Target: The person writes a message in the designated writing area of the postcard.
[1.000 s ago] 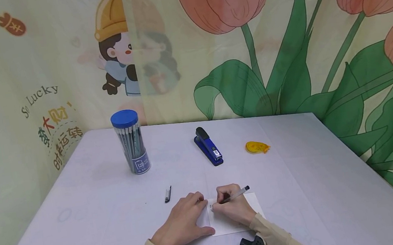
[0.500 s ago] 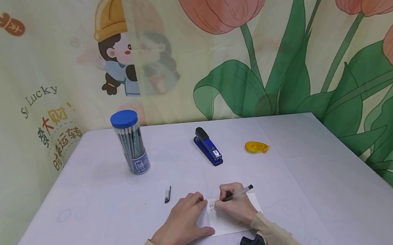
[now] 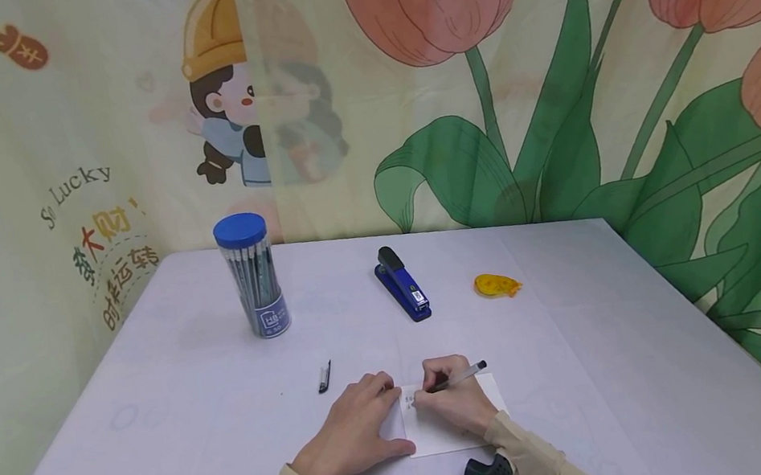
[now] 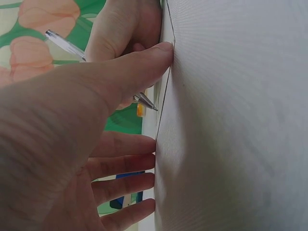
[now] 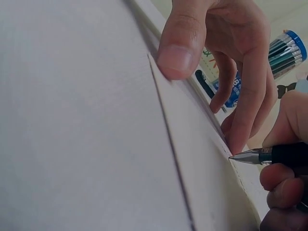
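My right hand (image 3: 457, 399) pinches a pen (image 3: 465, 374) with a clear barrel and dark grip, its metal tip on a white sheet of paper (image 3: 445, 439). Small handwritten marks stand near the sheet's upper left corner. At the sheet's left edge, my left hand (image 3: 353, 434) rests with thumb and fingertips spread. Seen from the left wrist, the thumb (image 4: 149, 60) touches the paper's edge and the other fingers (image 4: 127, 183) reach down to the table, fairly straight. The pen tip (image 5: 243, 157) shows close to the left fingers in the right wrist view.
A pen cap (image 3: 325, 377) lies beyond the left hand. Farther back stand a blue-lidded tub of pencils (image 3: 255, 279), a blue stapler (image 3: 404, 287) and a small yellow item (image 3: 498, 285), perhaps correction tape. A patterned curtain (image 3: 303, 102) borders the white table (image 3: 181, 428).
My right hand with the pen has shifted slightly right, then a little back left, and more small marks show on the paper. The left hand stays in place.
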A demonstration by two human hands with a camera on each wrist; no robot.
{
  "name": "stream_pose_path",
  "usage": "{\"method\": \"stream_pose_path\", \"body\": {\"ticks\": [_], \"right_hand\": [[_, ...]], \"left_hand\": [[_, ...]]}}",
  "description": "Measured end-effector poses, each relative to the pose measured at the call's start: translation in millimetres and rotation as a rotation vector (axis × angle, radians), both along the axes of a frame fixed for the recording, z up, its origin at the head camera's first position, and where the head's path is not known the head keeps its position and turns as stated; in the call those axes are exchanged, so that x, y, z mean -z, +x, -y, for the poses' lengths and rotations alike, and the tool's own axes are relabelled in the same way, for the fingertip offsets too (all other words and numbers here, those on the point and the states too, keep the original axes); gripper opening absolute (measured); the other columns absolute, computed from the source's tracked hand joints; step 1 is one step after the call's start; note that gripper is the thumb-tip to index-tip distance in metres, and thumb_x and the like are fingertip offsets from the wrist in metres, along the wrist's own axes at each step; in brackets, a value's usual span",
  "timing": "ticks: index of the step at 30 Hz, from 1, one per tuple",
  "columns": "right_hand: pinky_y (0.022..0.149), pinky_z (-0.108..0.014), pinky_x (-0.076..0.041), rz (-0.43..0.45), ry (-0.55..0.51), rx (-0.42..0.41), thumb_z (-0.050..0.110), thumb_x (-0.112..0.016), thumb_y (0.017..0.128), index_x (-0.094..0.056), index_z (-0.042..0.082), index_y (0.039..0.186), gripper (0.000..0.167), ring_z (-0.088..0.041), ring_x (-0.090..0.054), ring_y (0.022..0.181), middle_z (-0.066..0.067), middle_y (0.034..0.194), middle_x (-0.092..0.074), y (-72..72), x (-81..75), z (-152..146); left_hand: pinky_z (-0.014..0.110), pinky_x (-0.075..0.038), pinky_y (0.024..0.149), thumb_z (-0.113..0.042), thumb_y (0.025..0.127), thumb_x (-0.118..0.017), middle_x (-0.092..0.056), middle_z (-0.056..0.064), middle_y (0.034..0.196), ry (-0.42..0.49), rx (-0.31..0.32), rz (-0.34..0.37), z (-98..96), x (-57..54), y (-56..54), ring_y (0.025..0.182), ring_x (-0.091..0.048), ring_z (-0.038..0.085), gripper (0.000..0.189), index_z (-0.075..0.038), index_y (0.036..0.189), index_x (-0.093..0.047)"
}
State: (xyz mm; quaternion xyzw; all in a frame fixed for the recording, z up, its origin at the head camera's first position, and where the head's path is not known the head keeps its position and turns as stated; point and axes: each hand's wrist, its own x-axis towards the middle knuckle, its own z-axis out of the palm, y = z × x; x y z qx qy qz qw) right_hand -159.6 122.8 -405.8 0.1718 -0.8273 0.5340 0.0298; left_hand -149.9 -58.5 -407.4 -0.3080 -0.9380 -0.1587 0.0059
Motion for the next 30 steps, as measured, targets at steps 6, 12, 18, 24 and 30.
{"method": "stream_pose_path", "body": {"ticks": [6,12,18,24,30], "right_hand": [[0.061,-0.017,-0.036,-0.024,0.02,0.0,-0.012,-0.061,0.069,-0.05,-0.003,0.058,0.018,-0.004,-0.045,0.059,0.005,0.056,-0.048,-0.1,-1.2,0.3],[0.061,-0.017,-0.036,-0.04,0.012,-0.005,-0.012,-0.061,0.069,-0.05,-0.001,0.057,0.02,-0.003,-0.045,0.058,0.0,0.056,-0.051,-0.5,-1.0,-0.3],[0.06,-0.017,-0.036,-0.032,-0.005,-0.023,-0.013,-0.061,0.07,-0.051,0.0,0.058,0.02,-0.003,-0.045,0.058,-0.004,0.057,-0.051,0.0,-1.0,-0.3],[0.06,-0.016,-0.035,-0.039,-0.001,-0.04,-0.013,-0.061,0.07,-0.049,-0.002,0.058,0.02,-0.003,-0.045,0.058,-0.002,0.057,-0.05,0.0,-0.9,-0.3],[0.06,-0.016,-0.035,-0.029,-0.001,-0.051,-0.013,-0.061,0.069,-0.049,-0.003,0.058,0.02,-0.003,-0.044,0.058,0.001,0.057,-0.051,0.4,-1.6,0.0]], "left_hand": [[0.037,-0.047,0.092,-0.051,0.071,-0.079,-0.057,0.004,0.115,-0.001,0.0,-0.009,0.3,-0.3,0.0,0.104,-0.052,0.017,0.069,-0.002,0.119,-0.066],[0.037,-0.047,0.091,-0.051,0.071,-0.079,-0.057,0.003,0.114,0.003,0.008,-0.018,0.5,-0.5,0.4,0.102,-0.052,0.017,0.069,-0.002,0.118,-0.066],[0.037,-0.047,0.091,-0.051,0.071,-0.079,-0.058,0.004,0.113,0.004,0.008,-0.017,0.5,0.1,0.6,0.103,-0.053,0.017,0.069,-0.002,0.118,-0.066],[0.037,-0.047,0.091,-0.051,0.071,-0.079,-0.058,0.003,0.114,0.001,0.004,-0.018,0.2,0.0,0.4,0.104,-0.053,0.017,0.069,-0.002,0.118,-0.066],[0.037,-0.047,0.091,-0.051,0.071,-0.079,-0.057,0.003,0.114,-0.003,0.005,-0.017,0.3,0.3,-0.2,0.103,-0.052,0.016,0.069,-0.003,0.119,-0.066]]}}
